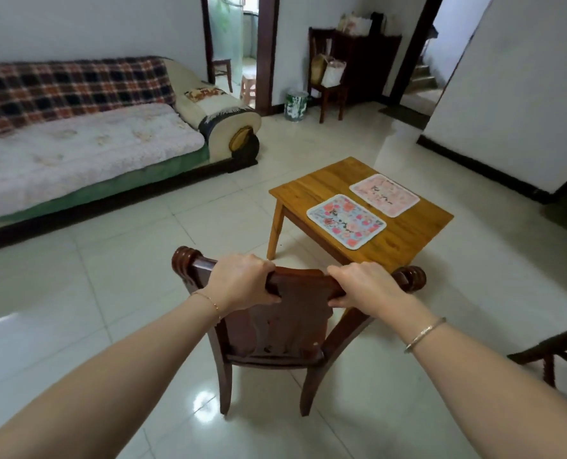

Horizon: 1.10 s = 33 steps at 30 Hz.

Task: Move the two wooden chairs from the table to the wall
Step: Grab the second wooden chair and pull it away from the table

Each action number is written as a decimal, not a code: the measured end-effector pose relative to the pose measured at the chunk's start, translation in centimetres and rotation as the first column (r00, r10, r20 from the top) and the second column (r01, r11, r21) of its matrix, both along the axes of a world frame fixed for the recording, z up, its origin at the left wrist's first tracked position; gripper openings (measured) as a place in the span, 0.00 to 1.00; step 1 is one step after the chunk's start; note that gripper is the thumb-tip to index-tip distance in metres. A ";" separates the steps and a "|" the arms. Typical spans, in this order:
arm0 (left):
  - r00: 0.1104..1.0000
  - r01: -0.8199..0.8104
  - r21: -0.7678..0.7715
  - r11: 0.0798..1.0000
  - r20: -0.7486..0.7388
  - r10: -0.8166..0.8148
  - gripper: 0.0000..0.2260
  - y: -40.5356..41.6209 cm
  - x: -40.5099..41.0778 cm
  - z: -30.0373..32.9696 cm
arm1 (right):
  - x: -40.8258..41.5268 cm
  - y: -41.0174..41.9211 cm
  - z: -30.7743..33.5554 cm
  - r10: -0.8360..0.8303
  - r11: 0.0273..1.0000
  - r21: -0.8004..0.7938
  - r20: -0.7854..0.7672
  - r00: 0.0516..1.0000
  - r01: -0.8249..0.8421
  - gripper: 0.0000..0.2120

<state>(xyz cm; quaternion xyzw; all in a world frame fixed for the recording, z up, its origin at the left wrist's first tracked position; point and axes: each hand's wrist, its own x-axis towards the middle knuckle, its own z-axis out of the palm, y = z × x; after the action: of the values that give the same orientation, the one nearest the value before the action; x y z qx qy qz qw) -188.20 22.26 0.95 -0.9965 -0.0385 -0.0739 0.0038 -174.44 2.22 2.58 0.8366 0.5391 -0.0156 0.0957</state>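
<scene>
I hold the dark wooden chair [275, 329] by its top rail, my left hand [240, 283] and right hand [363, 286] each wrapped over the rail with fingers curled down its far face and thumbs on the near side. The chair stands in front of me on the glossy tiled floor [110, 293], its back toward me, with the near corner of the small wooden table [408, 233] just beyond its right side.

My worry is that corner: if I swing the chair rightward while lifting, the carved right knob or the seat could knock the table and shift the two floral placemats [345, 220]. The tiles look slick, so dragging could scrape them or make the legs skid. Part of a second dark chair [560, 356] sits at the right edge, close enough to catch if I step back.

The chair is reddish-brown, varnished, with turned knobs at both rail ends, a carved back panel and splayed legs. It looks solid and fairly heavy.
</scene>
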 end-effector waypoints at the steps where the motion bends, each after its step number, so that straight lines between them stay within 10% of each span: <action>1: 1.000 -0.017 -0.005 1.000 0.005 0.017 0.16 -1.1 0.2 -0.1 | 0.6 -0.8 0.0 0.019 1.000 0.003 -0.009 1.000 -0.019 0.15; 33: 0.907 -0.419 -0.040 0.907 0.020 0.420 0.16 -35.8 2.4 -2.7 | 8.3 -28.0 -1.4 0.360 0.931 -0.084 0.068 0.931 -0.354 0.16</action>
<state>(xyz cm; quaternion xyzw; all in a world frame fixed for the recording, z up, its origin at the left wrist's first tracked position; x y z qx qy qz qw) -185.82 -13.49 -1.79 -0.9638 -0.2528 -0.0847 0.0016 -166.12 -25.77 1.20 0.7207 0.6769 0.0176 0.1484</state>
